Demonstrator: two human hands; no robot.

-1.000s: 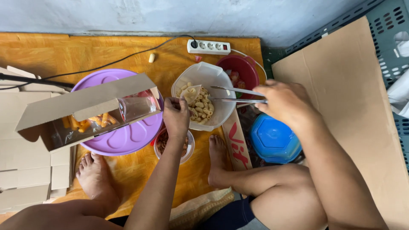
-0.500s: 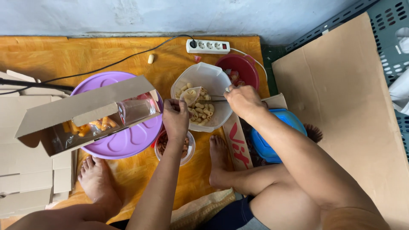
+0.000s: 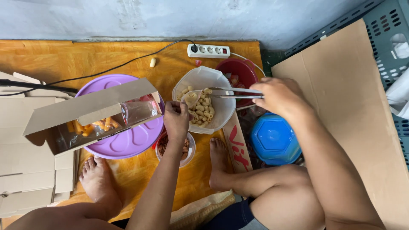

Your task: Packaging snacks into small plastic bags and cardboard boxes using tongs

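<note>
Macaroni pieces (image 3: 203, 111) are heaped in a translucent white bowl (image 3: 221, 87) set on the orange mat (image 3: 55, 64), in the middle of the scene toward the far wall. Metal tongs (image 3: 230, 91) are held level over the bowl by the right hand (image 3: 279, 97), whose fingers are closed around the handles, so that the arms of the tongs lie almost together with their tips above the pasta. At the bowl's left rim a small clear bag (image 3: 190, 99) is pinched open between thumb and fingers of the left hand (image 3: 176, 121), and a piece or two of pasta appears to sit at its mouth.

The step in hand is judged to be the filling of the bag, piece by piece, from the bowl. For the next move, the tongs' tips would need to be brought squarely over the bag's mouth, and the mouth kept wide.

Just near of the left hand a small round cup (image 3: 187, 149) of dark contents is partly hidden. To the left, a cardboard box (image 3: 85, 106) with a clear window rests on a purple lid (image 3: 123, 142). A red bowl (image 3: 243, 70) stands beyond the tongs, a blue lidded container (image 3: 275, 138) lies to the right, and a white power strip (image 3: 208, 51) lies by the far wall.
</note>
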